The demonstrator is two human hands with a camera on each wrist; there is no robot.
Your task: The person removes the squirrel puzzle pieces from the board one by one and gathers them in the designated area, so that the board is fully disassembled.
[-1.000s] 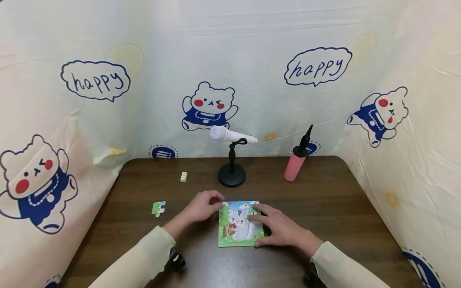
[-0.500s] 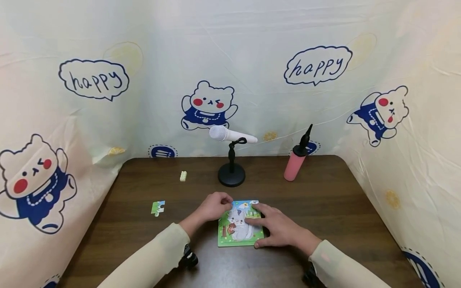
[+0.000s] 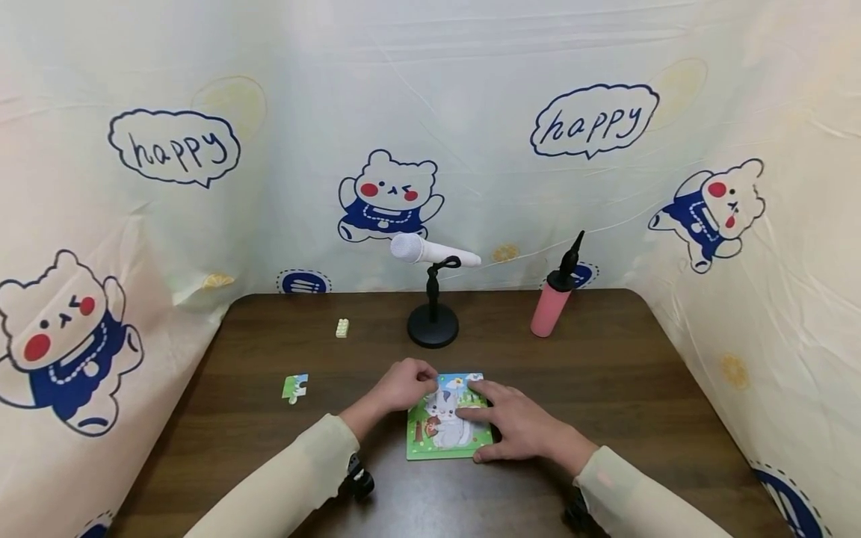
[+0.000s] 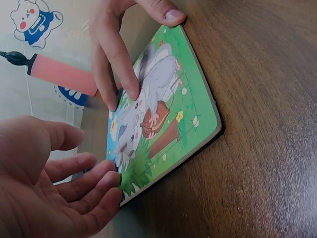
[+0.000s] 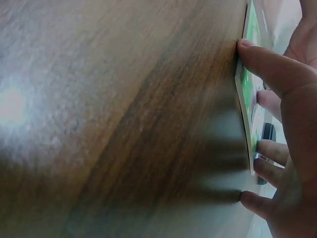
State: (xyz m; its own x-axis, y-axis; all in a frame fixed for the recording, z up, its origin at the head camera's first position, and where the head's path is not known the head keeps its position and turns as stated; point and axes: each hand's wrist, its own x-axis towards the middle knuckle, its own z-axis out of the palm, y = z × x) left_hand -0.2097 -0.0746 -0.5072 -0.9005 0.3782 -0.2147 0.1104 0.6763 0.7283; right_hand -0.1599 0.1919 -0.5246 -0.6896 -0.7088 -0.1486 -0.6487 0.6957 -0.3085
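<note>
A square jigsaw puzzle board (image 3: pixel 449 437) printed with a grey squirrel holding an acorn lies flat on the table. My left hand (image 3: pixel 402 385) is at its upper left corner, fingers loosely bent; in the left wrist view fingertips meet the board's edge and the thumb stands apart, with nothing between. Spread over the board's right side is my right hand (image 3: pixel 523 427). Its fingertips rest on the picture and its thumb (image 5: pixel 257 55) touches the near edge. A loose green and blue puzzle piece (image 3: pixel 294 388) lies to the left.
Behind the board stands a white microphone (image 3: pixel 436 252) on a black stand (image 3: pixel 433 327). A pink hand pump (image 3: pixel 550 312) with a black nozzle is at the back right. A pale toy brick (image 3: pixel 342 329) lies back left. A printed cloth hangs around the brown table (image 3: pixel 235 448).
My left hand has moved right, from beside the board's left edge to over its upper left corner. The right hand and the board stay almost where they were.
</note>
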